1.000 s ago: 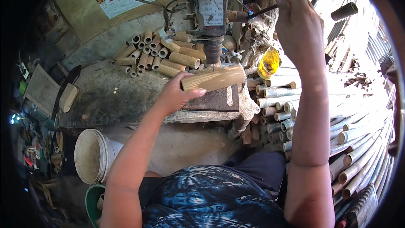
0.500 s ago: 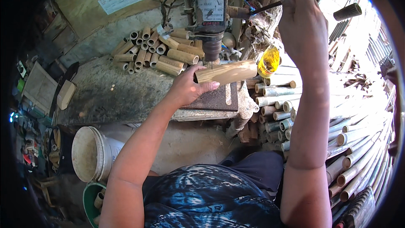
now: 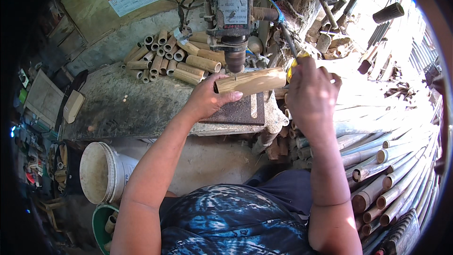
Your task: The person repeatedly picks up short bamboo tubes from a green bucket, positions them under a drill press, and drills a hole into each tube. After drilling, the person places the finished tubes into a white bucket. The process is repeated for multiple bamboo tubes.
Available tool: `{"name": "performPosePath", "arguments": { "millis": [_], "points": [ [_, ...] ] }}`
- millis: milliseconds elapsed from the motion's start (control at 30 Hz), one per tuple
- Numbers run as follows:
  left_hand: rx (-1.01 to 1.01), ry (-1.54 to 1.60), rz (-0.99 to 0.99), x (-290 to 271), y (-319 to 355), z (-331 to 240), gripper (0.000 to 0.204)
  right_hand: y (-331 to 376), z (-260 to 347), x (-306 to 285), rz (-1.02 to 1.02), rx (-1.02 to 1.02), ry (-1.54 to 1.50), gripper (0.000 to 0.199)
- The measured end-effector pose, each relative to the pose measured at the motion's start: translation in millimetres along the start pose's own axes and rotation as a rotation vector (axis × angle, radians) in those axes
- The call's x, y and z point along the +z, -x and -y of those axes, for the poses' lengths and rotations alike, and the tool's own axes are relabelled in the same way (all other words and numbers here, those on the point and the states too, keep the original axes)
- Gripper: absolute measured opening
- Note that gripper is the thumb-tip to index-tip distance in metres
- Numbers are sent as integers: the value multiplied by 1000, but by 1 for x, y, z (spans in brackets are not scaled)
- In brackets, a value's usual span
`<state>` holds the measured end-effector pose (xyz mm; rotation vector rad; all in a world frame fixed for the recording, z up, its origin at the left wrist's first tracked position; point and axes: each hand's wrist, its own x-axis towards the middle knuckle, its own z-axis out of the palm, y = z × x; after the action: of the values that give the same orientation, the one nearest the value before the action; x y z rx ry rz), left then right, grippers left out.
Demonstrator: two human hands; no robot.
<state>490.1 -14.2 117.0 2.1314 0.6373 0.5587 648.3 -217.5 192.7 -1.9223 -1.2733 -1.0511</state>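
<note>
Right hand [image 3: 314, 98] has dropped, fingers curled round the drill lever [image 3: 287, 38]. Left hand [image 3: 207, 97] clasps the left end of a bamboo tube [image 3: 259, 80] near the table's [image 3: 118, 120] right edge. Drill bit [image 3: 236, 77] snagging could spin it, bruising that thumb.

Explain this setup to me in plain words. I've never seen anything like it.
There is no robot here. A wide camera worn on a person's head looks down at their bare hands, and its fisheye lens bends straight edges. The machine in front is a drill press, pointing downward. The left hand holds a bamboo piece beneath the drill chuck; the right hand grips the machine's lever. Behind, on the worktable, lies a pile of cut bamboo tubes. Long poles lie at the right.
</note>
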Motion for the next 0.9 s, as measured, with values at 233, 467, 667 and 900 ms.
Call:
{"name": "performPosePath", "arguments": {
  "millis": [233, 467, 667, 900],
  "points": [
    [18, 116, 30, 2, -5, 9, 65, 4, -21, 73, 277, 204, 97, 14],
    [29, 133, 29, 6, -6, 20, 79, -5, -9, 53, 271, 198, 44, 15],
    [88, -9, -38, 4, -1, 9, 66, -38, 5, -53, 159, 125, -22, 19],
    [-94, 366, -171, -45, 69, 17, 59, -175, -54, 6, -46, 149, 67, 27]
  ]
}}
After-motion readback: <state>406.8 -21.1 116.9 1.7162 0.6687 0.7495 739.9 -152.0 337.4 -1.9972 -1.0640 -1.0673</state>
